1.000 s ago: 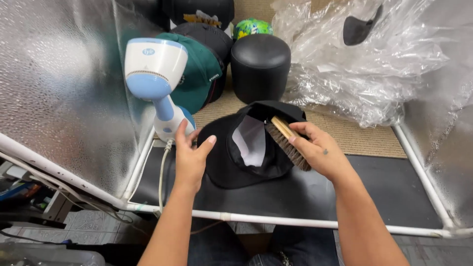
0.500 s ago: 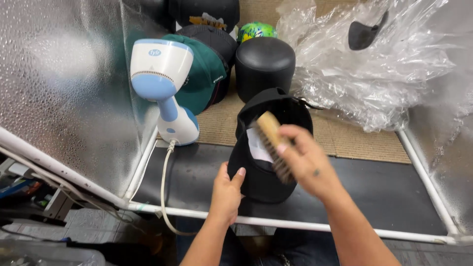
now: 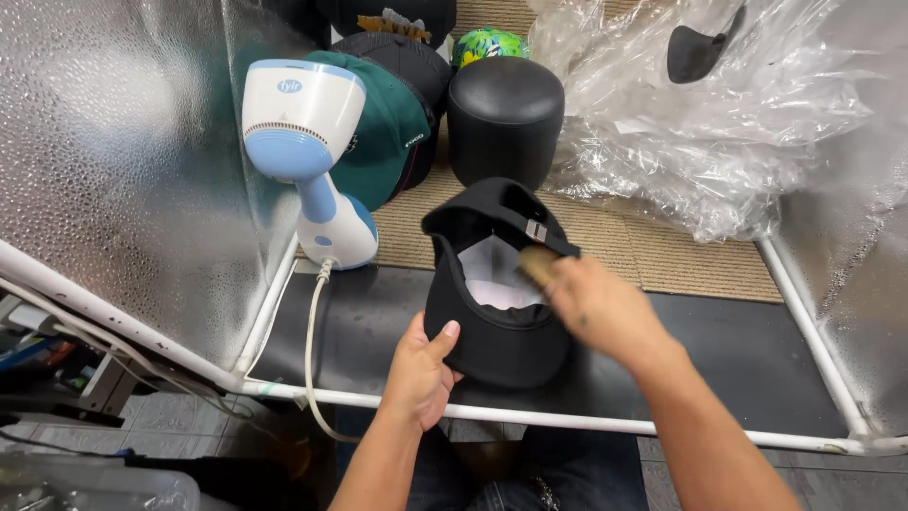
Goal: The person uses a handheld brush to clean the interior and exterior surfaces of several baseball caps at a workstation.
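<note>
Here the black cap [image 3: 492, 312] sits upside down on the dark mat [image 3: 738, 364], its opening facing up and a pale lining showing inside. The left hand [image 3: 421, 374] has its grip closed on the cap's near left rim, thumb over the edge. The right hand [image 3: 601, 312], blurred, has its grip wrapped round a wooden brush [image 3: 539, 265] that sits at the cap's right inner edge, just under the back strap.

Left of the cap stands a white and blue handheld steamer [image 3: 307, 151], near but apart, its cord [image 3: 312, 350] running down across the mat and over the white pipe frame [image 3: 586, 424] that edges the worktop just in front of the cap. Beyond the cap, well apart, stands a black cylindrical stool [image 3: 504, 118], with a green cap [image 3: 392, 128] to its left. Crumpled clear plastic sheeting [image 3: 700, 123] fills the space right of and beyond the cap. A frosted panel [image 3: 123, 161] walls in the far left side, beyond the steamer. Bare mat lies open to the right of the cap, up to the frame's right pipe.
</note>
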